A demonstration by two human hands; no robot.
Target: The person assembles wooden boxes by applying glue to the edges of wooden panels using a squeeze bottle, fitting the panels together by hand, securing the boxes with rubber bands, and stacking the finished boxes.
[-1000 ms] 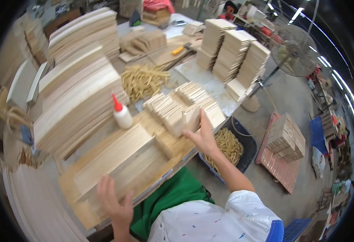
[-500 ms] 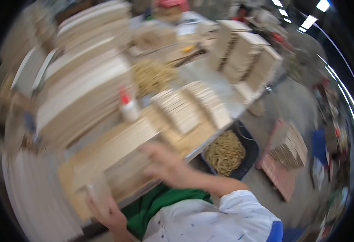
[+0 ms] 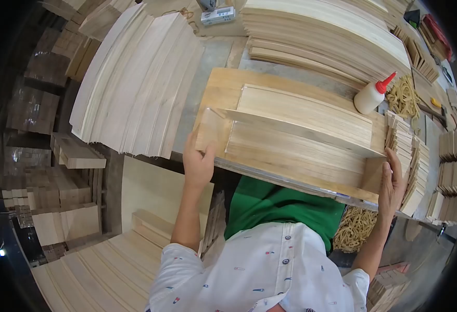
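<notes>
A long thin wooden board (image 3: 304,133) stands on edge across a flat workboard (image 3: 223,78). Small upright end boards meet it at either end. My left hand (image 3: 200,161) is closed on the left end board (image 3: 211,130), thumb on the near side. At the other end, my right hand (image 3: 391,182) wraps its fingers round the right end board (image 3: 373,174), by the corner with the long board. Behind the upright board lies a flat wooden panel (image 3: 306,110). A white glue bottle with a red tip (image 3: 369,98) stands at the workboard's far right.
Tall stacks of long boards stand left (image 3: 145,83) and behind (image 3: 322,41). Rows of small wooden pieces (image 3: 410,161) sit at the right, near a heap of rubber bands (image 3: 404,96). More rubber bands (image 3: 356,229) lie below the table edge.
The view has swung to the right-hand stacks' opposite side, leftward. My right hand has moved from mid-board to the right end; my left hand stays at the left end board.
</notes>
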